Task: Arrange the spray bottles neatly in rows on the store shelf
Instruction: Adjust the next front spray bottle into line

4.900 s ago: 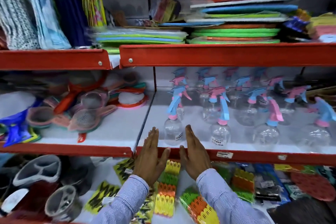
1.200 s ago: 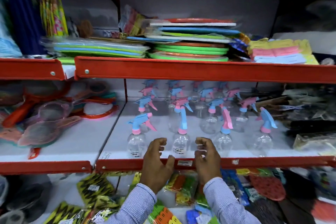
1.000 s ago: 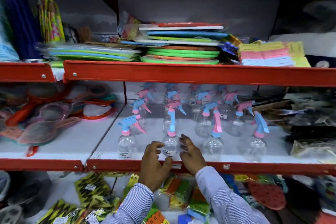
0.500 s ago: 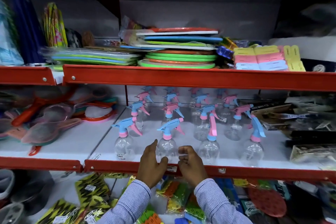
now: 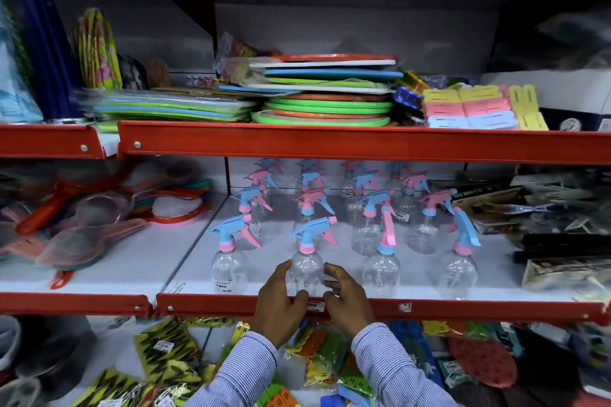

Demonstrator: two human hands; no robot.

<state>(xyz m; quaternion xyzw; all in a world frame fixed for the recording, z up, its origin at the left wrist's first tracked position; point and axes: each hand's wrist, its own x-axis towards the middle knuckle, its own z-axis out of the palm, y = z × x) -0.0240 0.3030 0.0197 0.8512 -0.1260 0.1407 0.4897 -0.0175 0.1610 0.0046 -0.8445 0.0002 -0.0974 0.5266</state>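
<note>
Landmark: red front edge (image 5: pixel 429 307) of the white shelf (image 5: pixel 281 254) holding the spray bottles.

Far left, past the divider: heap of plastic strainers (image 5: pixel 89 235) on the neighbouring shelf, level with that edge.

Front row, just behind the red edge, left to right:
- First bottle (image 5: pixel 228 269): clear body, blue trigger head, pink collar, nozzle pointing left. Upright, price label low on the body. Stands free, just left of the left hand.
- Second bottle (image 5: pixel 305 269): same colours, nozzle left, upright. It sits between the two hands.
- Left hand (image 5: pixel 281 304): heel over the red edge, fingers loosely curled, thumb against the bottle's left flank.
- Right hand (image 5: pixel 347 302): heel over the same edge, fingers bent and spread, tips at the bottle's right flank. Firm contact on this side cannot be told. Both hands cup the bottle rather than clamp it.
- Third bottle (image 5: pixel 381 269): pink trigger, head turned toward the camera. Just right of the right hand, untouched.
- Fourth bottle (image 5: pixel 457 269): blue trigger, pink collar, further right, free.

Behind the front row: more bottles in loose ranks toward the back wall, heads facing mixed ways.

Striped sleeves (image 5: pixel 251 370) below the red edge.
</note>
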